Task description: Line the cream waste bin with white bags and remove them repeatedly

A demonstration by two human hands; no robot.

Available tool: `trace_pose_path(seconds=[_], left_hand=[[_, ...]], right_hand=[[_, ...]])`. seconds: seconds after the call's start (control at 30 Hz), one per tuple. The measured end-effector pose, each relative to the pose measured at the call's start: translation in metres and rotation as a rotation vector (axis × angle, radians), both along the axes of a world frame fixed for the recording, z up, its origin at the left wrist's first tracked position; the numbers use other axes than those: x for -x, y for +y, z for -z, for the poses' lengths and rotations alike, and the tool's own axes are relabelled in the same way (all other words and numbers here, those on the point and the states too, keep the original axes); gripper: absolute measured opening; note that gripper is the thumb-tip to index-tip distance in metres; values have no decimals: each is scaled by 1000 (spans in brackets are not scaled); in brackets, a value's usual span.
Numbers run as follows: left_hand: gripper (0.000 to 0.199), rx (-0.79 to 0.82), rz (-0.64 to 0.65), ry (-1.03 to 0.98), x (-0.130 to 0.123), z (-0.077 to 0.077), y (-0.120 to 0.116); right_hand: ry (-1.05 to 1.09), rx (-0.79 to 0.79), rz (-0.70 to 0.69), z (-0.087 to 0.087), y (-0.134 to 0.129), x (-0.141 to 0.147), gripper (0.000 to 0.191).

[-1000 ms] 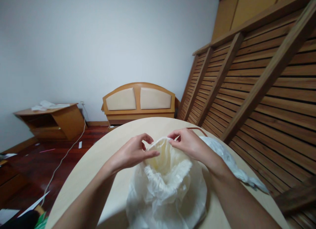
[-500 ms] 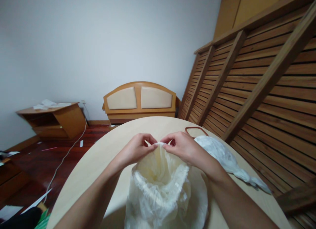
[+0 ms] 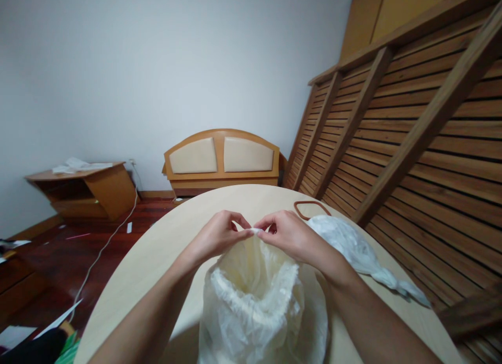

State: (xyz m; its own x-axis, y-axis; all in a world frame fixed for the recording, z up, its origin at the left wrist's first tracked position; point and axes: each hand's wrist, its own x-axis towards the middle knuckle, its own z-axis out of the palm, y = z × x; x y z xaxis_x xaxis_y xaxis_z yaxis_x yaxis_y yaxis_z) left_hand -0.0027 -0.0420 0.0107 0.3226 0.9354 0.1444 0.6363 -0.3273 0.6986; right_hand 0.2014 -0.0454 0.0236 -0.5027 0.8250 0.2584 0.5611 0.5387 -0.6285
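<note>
A thin, whitish translucent plastic bag (image 3: 254, 314) stands with its mouth spread around a pale yellowish hollow, close in front of me on the round table (image 3: 168, 230). Its near edge is crinkled and folded outward. At the far side of the mouth, my left hand (image 3: 223, 233) pinches the rim between thumb and fingers. My right hand (image 3: 285, 232) pinches the same rim right beside it, with the thumbs almost touching. A brown rounded-square ring (image 3: 309, 202) lies flat beyond my right hand. Whatever supports the bag from within is largely hidden.
A bunched white plastic bag (image 3: 345, 242) lies along the table's right side. Wooden slatted panels (image 3: 392, 149) lean at the right. Behind the table stands a padded headboard (image 3: 221, 177). A low cabinet (image 3: 110, 189) and a cable (image 3: 107, 257) are at the left.
My fingertips have shifted slightly along the far rim, and a small white fold of it now shows between my thumbs. The near part of the bag has settled a little.
</note>
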Motion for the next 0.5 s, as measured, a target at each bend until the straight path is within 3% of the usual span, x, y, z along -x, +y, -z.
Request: trace_pose_path(seconds=[0.2,0.4,0.5], left_hand=[[34,57,-18,86,7,1,1],[34,-89,45,19,0,-4,-3],[33,-77,52,25,-1,-2,-1]], right_hand=[[-35,-21,2,4,2,-5,20],[-30,-22,-3,5,1,-4,22],[-48,-13,17,3,0,-3,22]])
